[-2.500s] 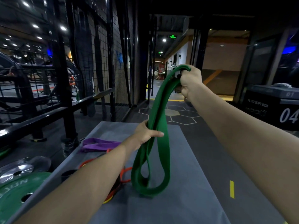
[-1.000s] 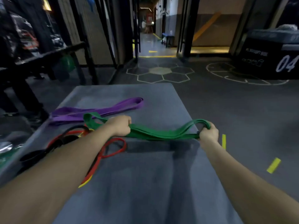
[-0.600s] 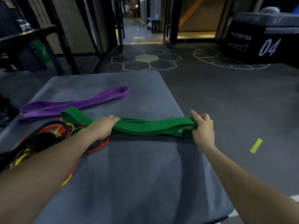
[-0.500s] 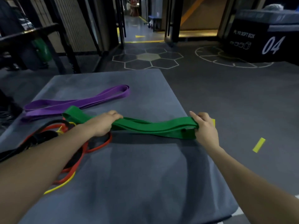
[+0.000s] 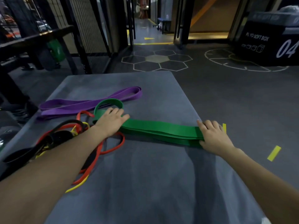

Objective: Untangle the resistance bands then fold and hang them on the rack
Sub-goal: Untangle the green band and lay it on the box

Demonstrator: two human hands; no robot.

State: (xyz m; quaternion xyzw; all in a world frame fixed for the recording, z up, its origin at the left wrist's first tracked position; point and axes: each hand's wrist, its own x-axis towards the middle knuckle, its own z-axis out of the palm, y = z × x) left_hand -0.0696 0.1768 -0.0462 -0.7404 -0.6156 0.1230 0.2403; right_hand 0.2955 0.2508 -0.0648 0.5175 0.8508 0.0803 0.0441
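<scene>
A green resistance band (image 5: pixel 161 130) lies folded in flat layers across the grey mat (image 5: pixel 145 183). My left hand (image 5: pixel 111 121) presses flat on its left part, where a loop curls up behind my fingers. My right hand (image 5: pixel 213 136) rests on the band's right fold at the mat's edge, thumb under the fold. A purple band (image 5: pixel 90 103) lies folded farther back. A tangle of red, black and yellow bands (image 5: pixel 68 139) sits to the left, partly under my left forearm.
A black metal rack (image 5: pixel 37 39) with bars stands at the left. A black plyo soft box (image 5: pixel 271 41) marked 04 stands at the far right. Dark floor with hexagon markings (image 5: pixel 157 60) lies beyond the mat, and yellow tape marks (image 5: pixel 274 153) to the right.
The green band went from hanging between my raised hands to lying folded on the mat. My left hand has opened and flattened on it, and a loop now stands up behind the fingers.
</scene>
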